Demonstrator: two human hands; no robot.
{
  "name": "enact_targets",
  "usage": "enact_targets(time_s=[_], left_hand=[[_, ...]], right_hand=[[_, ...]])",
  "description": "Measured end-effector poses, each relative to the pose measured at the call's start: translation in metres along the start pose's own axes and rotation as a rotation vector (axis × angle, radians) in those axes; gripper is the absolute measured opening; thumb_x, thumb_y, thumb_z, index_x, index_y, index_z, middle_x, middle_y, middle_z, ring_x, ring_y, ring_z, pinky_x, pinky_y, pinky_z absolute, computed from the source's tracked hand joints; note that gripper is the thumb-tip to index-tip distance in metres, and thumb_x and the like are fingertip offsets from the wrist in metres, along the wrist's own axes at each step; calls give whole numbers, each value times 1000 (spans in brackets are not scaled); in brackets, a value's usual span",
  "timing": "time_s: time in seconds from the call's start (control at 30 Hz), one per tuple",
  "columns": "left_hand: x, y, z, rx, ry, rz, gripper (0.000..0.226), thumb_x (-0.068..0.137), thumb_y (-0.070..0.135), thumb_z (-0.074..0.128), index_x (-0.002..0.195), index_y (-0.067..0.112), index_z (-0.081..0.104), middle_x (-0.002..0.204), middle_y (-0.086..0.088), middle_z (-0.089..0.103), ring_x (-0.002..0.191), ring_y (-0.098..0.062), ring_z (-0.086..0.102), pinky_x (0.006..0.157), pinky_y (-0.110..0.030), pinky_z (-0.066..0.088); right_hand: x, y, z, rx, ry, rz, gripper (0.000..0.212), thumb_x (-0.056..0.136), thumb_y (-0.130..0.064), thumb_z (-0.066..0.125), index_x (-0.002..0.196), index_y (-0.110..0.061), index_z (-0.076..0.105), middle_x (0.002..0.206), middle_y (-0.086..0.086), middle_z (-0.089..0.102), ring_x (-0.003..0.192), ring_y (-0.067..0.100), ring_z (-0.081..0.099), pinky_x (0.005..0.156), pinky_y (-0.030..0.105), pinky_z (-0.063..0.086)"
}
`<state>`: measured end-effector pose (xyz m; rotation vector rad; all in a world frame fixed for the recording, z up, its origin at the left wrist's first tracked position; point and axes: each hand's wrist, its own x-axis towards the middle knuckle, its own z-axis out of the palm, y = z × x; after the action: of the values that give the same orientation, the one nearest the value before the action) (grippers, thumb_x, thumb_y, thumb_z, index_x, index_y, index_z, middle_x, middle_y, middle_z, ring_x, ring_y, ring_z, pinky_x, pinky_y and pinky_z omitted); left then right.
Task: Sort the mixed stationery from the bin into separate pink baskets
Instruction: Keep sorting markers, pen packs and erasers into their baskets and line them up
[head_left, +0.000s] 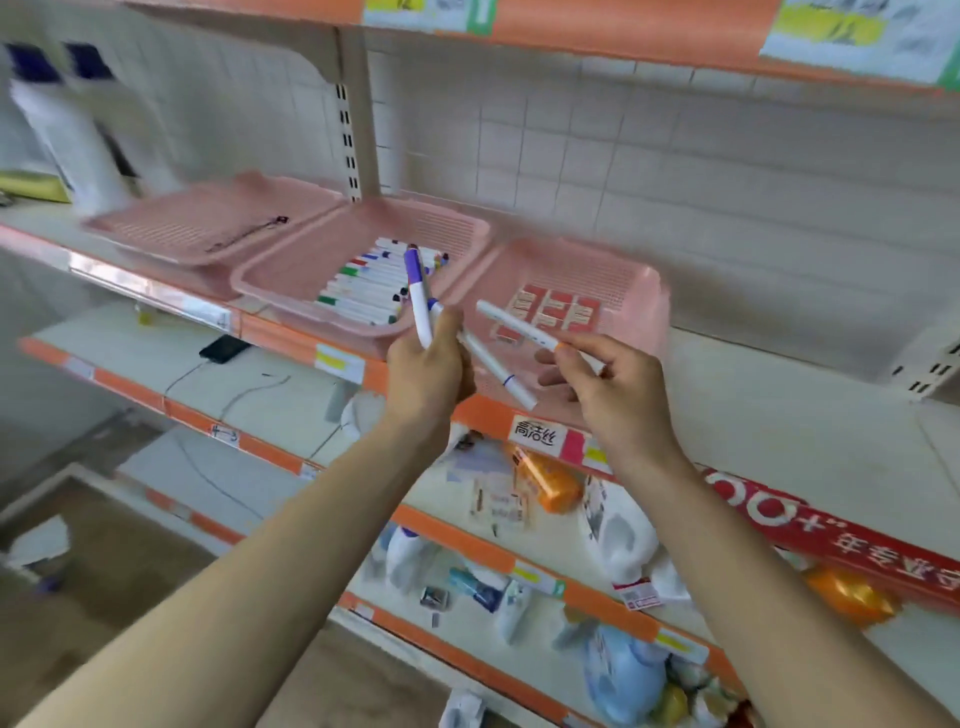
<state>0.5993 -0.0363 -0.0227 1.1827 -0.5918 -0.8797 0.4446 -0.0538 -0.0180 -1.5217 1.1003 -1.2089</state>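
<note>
Three pink baskets stand in a row on the shelf. The left basket (156, 228) holds a thin dark item. The middle basket (291, 280) holds several white markers with coloured caps (369, 283). The right basket (644, 306) holds red-and-white flat packs (556, 309). My left hand (431, 369) grips two white markers in front of the middle basket: a purple-capped marker (418, 291) pointing up and a second marker (498, 374) slanting down to the right. My right hand (613, 384) pinches an orange-tipped white marker (519, 327) over the right basket's front.
The shelf (779, 395) runs on to the right of the baskets. White packages (78, 140) stand at the back left. Lower shelves carry a black phone (224, 348) with a cable, an orange bottle (553, 483), white bottles and assorted small goods.
</note>
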Motion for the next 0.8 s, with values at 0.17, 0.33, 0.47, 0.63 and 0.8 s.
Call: enact_targets(time_s=[0.17,0.33,0.47,0.63,0.8], left_hand=[[24,23,-63,-13,15,-12,42,102,21,51,64,17,33,42,6,25,38,-14,22,43,-24,23],[46,40,-101,30,54,-10,39,102,22,51,68,18,32,47,5,25,42,-14,22,45,-27,24],[72,50,-121,41,43,-16,35,103,22,49,71,17,34,47,6,28,42,-12,24,48,-29,26],[114,58,-139,34,35,-41,35,102,21,49,71,17,33,48,6,26,43,-13,23,49,-29,24],[172,66,-144,41,-2,-55,37,101,22,51,69,18,33,47,7,28,41,-13,24,48,-29,26]], right_hand=[[6,-7,50,25,-64,14,11,91,-11,67,93,-20,72,79,4,76,70,14,68,69,32,52],[25,-15,86,81,-118,-3,5,87,-10,72,84,-14,72,62,2,67,58,12,59,57,25,47],[52,-16,114,187,-113,34,11,83,-11,76,85,-1,72,65,14,61,56,19,50,50,26,40],[94,-19,145,207,-82,41,7,83,-16,77,87,-13,73,76,0,73,69,13,68,53,17,44],[135,-25,175,174,-77,-13,6,89,-11,71,90,-6,69,74,-3,74,63,5,68,50,10,43]])
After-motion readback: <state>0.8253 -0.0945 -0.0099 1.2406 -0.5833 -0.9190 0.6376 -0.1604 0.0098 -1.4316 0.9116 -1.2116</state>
